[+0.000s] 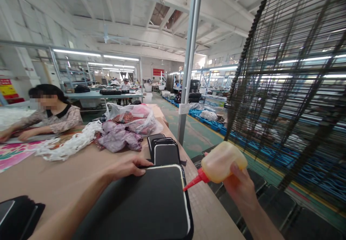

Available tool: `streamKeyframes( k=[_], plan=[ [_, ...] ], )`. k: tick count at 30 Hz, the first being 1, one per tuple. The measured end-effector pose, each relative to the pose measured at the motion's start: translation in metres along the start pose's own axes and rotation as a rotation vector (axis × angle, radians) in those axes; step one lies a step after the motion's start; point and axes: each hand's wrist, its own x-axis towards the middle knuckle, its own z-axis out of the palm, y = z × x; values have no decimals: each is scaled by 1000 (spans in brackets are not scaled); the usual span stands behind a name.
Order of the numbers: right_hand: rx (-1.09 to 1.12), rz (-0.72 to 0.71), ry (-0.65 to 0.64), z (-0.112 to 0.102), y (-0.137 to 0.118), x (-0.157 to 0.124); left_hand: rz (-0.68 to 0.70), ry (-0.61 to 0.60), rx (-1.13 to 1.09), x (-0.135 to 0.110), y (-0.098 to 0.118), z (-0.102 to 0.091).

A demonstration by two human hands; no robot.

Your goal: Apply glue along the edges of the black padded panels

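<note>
A black panel (146, 204) with rounded corners and a whitish line along its border lies on the brown-covered table in front of me. My left hand (132, 166) pinches its far edge, thumb on top and fingers at the rim. In my right hand (240, 182) is a yellowish squeeze glue bottle (224, 160), tilted down to the left. Its red nozzle tip touches or nearly touches the pale line at the panel's right edge. Just beyond the panel sits a stack of smaller black panels (166, 153) with light borders.
More black pieces (18, 214) lie at the lower left. Purple cloth (119, 135), white strips (70, 142) and a clear plastic bag (135, 115) are farther back. A person (51, 110) works at the left. A metal post (186, 70) and wire rack (292, 81) stand beyond the table's right edge.
</note>
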Motion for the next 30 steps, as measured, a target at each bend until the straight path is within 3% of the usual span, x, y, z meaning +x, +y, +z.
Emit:
streamKeyframes(
  k=[13, 30],
  plan=[
    [-52, 59, 22, 10, -5, -12, -12, -20, -62, 3, -6, -5],
    [-95, 57, -12, 0, 1, -13, -6, 0, -136, 1, -9, -6]
  ],
)
